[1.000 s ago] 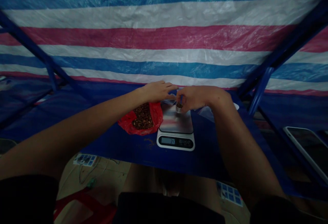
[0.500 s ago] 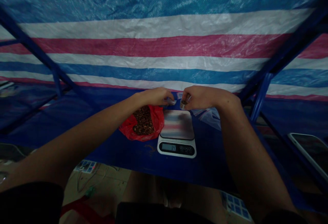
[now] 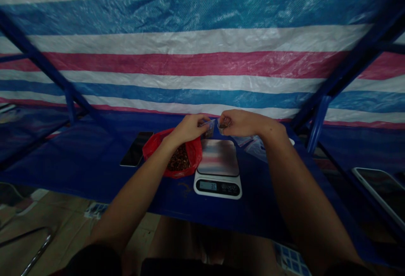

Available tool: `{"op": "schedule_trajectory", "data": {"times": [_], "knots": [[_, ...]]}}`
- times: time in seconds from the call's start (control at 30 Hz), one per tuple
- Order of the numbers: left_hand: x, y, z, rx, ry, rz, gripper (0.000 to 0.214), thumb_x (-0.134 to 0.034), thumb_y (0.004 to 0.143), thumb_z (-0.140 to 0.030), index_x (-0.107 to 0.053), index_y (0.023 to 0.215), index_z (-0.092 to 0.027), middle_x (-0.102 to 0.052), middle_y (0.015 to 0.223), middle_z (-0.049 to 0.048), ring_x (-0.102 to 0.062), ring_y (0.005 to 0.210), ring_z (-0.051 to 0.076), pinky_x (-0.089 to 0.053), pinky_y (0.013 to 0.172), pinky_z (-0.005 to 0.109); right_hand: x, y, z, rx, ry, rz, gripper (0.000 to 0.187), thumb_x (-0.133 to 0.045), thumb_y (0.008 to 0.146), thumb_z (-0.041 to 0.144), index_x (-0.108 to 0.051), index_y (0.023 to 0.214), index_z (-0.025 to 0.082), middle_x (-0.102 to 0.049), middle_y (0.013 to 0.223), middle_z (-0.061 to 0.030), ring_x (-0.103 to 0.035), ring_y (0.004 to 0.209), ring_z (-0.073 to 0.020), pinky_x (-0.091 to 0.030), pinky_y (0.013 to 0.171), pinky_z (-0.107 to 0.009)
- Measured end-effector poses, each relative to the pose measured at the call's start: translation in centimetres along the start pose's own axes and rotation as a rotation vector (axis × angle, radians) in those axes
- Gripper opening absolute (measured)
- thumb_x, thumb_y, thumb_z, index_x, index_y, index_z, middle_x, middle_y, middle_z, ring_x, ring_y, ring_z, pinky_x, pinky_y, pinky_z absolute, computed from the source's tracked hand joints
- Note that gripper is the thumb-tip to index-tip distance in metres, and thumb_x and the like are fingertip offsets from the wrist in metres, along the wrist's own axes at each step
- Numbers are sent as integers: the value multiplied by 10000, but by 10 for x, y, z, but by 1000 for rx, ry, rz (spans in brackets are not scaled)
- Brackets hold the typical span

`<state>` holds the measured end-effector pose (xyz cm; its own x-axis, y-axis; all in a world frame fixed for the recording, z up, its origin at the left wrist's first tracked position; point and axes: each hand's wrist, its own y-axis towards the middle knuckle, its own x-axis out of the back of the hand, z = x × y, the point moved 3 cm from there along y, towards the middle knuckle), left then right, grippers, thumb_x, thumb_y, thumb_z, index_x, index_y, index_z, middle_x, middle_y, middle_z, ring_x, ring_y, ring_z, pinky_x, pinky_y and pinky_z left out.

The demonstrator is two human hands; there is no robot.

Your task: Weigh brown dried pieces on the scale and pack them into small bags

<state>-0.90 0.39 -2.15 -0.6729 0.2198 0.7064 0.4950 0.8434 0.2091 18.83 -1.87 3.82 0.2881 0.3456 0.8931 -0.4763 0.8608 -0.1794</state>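
My left hand is closed on a small clear plastic bag, held up above the far edge of the white digital scale. My right hand is closed on a small metal cup, tilted toward the bag's mouth. Both hands hover over the scale's steel platform, which has nothing on it. A red plastic bag of brown seeds lies open just left of the scale, under my left wrist.
A dark phone lies on the blue table left of the red bag. Clear small bags lie right of the scale. A blue frame post stands at right, and a striped tarp hangs behind. A tablet-like device sits at far right.
My right hand lifted the metal cup off the scale platform and brought it to the small bag in my left hand. My left arm drew inward, uncovering the phone.
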Motion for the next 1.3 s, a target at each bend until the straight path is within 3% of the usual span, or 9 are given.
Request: {"op": "schedule_trajectory", "data": {"times": [0.1,0.23,0.47,0.67,0.8,1.07,1.3], "knots": [[-5,-7,5,59,-25,-78,292,-679,967,-356,-800,1145,-159,-843,1090,111,-782,956,251,-591,831,347,-4,6,-2,34,14,-28,275,-685,819,220,-702,1090,174,-805,1068,-93,-709,882,-211,-484,703,-266],[-10,-12,9,68,-123,-73,360,-665,976,-396,-823,1209,-172,-843,1168,95,-784,1045,267,-606,909,362,-13,17,-8,75,37,-25,262,-705,828,210,-702,1085,161,-804,1054,-96,-718,885,-216,-498,719,-269],[-9,-15,10,124,-24,-150,366,-534,984,-240,-854,1160,-210,-860,1007,48,-797,872,248,-606,827,352,-19,25,-13,133,126,-115,242,-726,836,148,-692,1076,156,-802,1051,-100,-729,887,-223,-532,766,-294],[-6,-20,3,111,94,-318,248,-621,938,-163,-762,1140,-189,-834,916,71,-791,841,239,-595,800,313,-22,31,-16,208,193,-199,338,-754,838,170,-647,1158,154,-796,1091,-99,-735,937,-224,-544,797,-302],[-3,-22,-1,166,154,-311,192,-641,890,-115,-803,958,-192,-847,978,86,-798,900,255,-587,854,331,-24,34,-16,221,230,-218,340,-740,837,152,-631,1159,142,-793,1065,-106,-736,909,-227,-541,756,-304],[-1,-25,-8,263,268,-312,240,-762,892,-327,-868,1095,-254,-853,1109,95,-794,1016,332,-591,841,385,-24,33,-8,283,235,-240,265,-708,871,119,-662,1130,155,-797,1004,-79,-746,912,-211,-552,806,-301],[-4,-22,-17,184,217,-321,306,-806,860,-289,-841,1139,-170,-832,1082,124,-778,940,292,-599,894,389,-18,25,-1,309,219,-255,291,-718,868,124,-689,1154,168,-803,1084,-86,-746,957,-213,-559,849,-312]]}}
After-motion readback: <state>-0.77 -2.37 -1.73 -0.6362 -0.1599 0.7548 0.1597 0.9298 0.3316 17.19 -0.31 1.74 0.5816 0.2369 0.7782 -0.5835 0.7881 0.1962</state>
